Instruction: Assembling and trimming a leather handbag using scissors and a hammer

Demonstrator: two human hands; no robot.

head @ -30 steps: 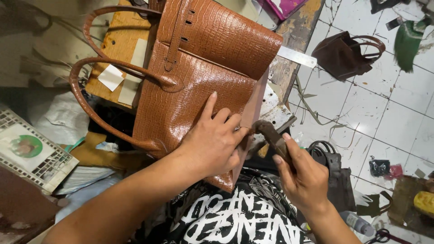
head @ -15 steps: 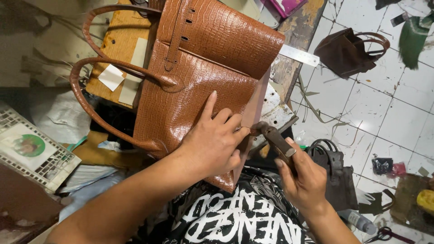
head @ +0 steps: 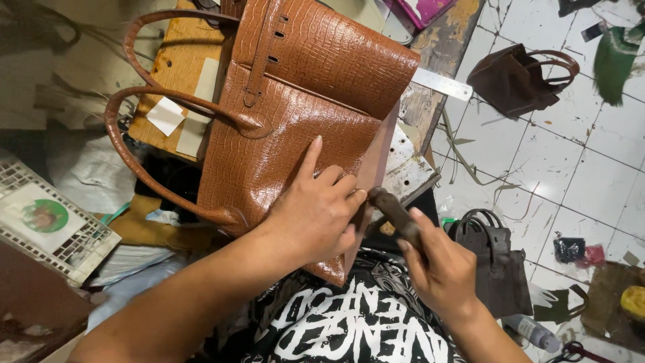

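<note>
A brown crocodile-textured leather handbag [head: 295, 114] with two loop handles lies tilted over a wooden board [head: 176, 81] and my lap. My left hand [head: 316, 212] presses flat on the bag's lower front, index finger stretched up, thumb at the bag's right side edge. My right hand [head: 440, 269] grips a dark wooden-handled tool [head: 393, 212], whose head touches the bag's side edge beside my left thumb.
A metal ruler [head: 440, 84] lies on the bench edge. A dark brown handbag [head: 517, 77] sits on the white tiled floor at upper right; a small dark bag [head: 497, 259] stands by my right wrist. A white plastic crate [head: 47, 232] is at left.
The tool in my right hand has shifted slightly along the bag's side edge. My left hand stays pressed on the bag.
</note>
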